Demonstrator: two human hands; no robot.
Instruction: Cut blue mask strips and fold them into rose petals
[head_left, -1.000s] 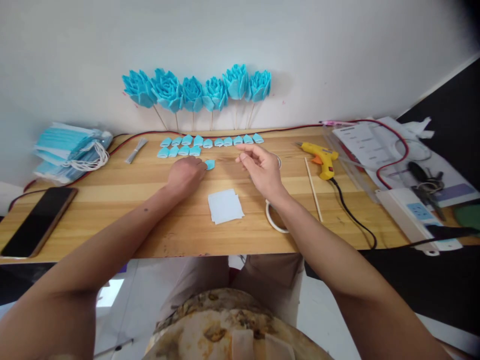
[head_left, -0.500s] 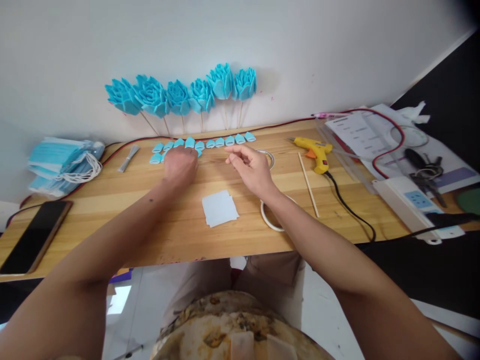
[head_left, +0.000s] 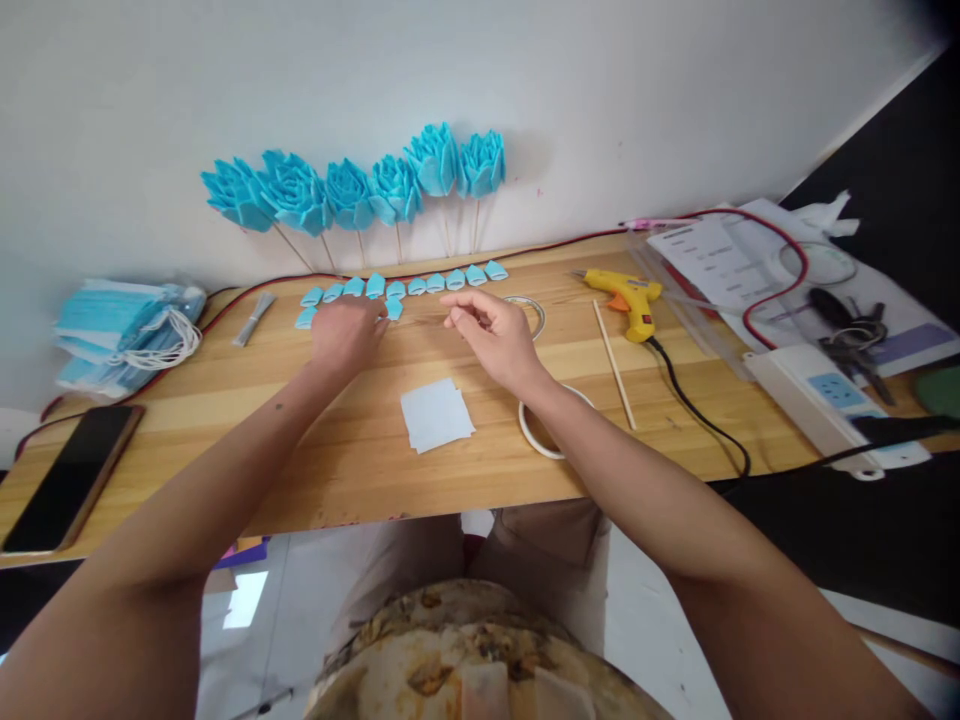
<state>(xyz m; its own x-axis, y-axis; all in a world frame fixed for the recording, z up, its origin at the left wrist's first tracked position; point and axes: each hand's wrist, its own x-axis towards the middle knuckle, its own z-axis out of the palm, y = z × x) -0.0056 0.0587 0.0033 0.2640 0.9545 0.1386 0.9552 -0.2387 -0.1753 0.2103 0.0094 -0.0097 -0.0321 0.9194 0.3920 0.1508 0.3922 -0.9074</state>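
Observation:
My left hand (head_left: 343,335) rests on the wooden table (head_left: 300,440), fingers curled down onto the second row of small blue folded petals (head_left: 394,308). It covers most of that row; one petal shows at its fingertips. A longer row of the same petals (head_left: 435,282) lies just behind. My right hand (head_left: 491,335) hovers to the right of them, thumb and forefinger pinched together, with whatever they hold too small to see. A stack of white squares (head_left: 436,415) lies near the front edge between my forearms.
Several blue flowers on sticks (head_left: 352,188) lean on the wall. Blue face masks (head_left: 120,322) and a phone (head_left: 71,475) lie left. A white tape ring (head_left: 534,432), a wooden skewer (head_left: 613,350), a yellow glue gun (head_left: 626,293), a power strip (head_left: 832,400) and papers lie right.
My left hand has moved left and back with a blue petal, from the table's middle to the second row. My right hand stayed nearly still.

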